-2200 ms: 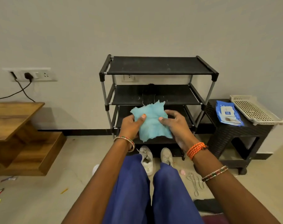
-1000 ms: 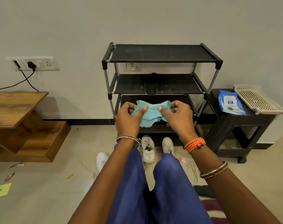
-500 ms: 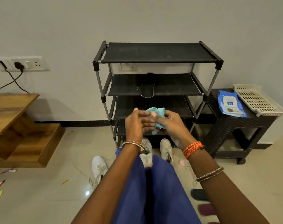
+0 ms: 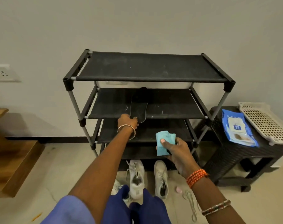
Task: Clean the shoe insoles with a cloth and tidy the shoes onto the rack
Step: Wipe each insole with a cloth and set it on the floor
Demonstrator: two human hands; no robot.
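A black rack (image 4: 147, 68) stands against a pale wall on a tiled floor, with a dark insole (image 4: 138, 105) lying on its middle shelf. The insole's long axis runs front to back, and its near end overhangs the shelf's front edge — right where the left hand (image 4: 127, 122) reaches. That hand's fingers curl onto the near end, apparently pinching it. The right hand (image 4: 173, 149) hangs lower and to the right, well apart from the insole, thumb clamped on a folded blue cloth (image 4: 163, 143). Two white shoes (image 4: 136, 175) sit on the floor below — not yet on the rack. Judging by this, the insole comes out toward the cloth next.
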